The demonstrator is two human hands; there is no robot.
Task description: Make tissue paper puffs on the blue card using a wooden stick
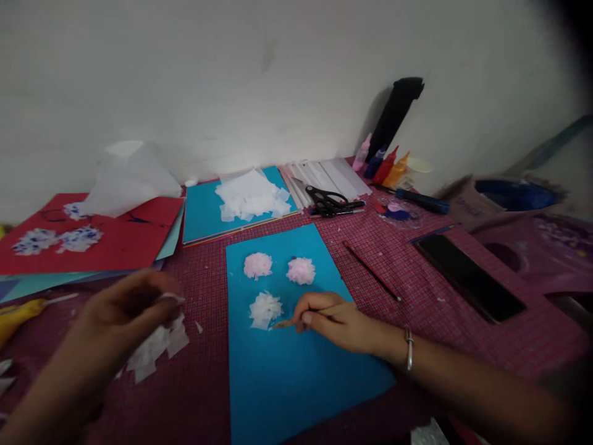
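Note:
My right hand (331, 318) rests on a blue paper sheet (287, 364) and pinches a thin stick (282, 323) whose tip touches a white tissue puff (265, 309). Two pink tissue puffs (258, 265) (301, 271) sit higher on the same sheet. My left hand (125, 309) hovers to the left, blurred, fingers pinched on a small white tissue piece (172, 298) above a little heap of tissue squares (155, 349).
Red sheet with white-and-blue puffs (78, 238) lies at the left. Behind are a blue sheet with tissue squares (250, 194), scissors (327, 201), paint bottles (384, 165), a thin brush (370, 271), a black phone (467, 278) and a yellow glue bottle (16, 315).

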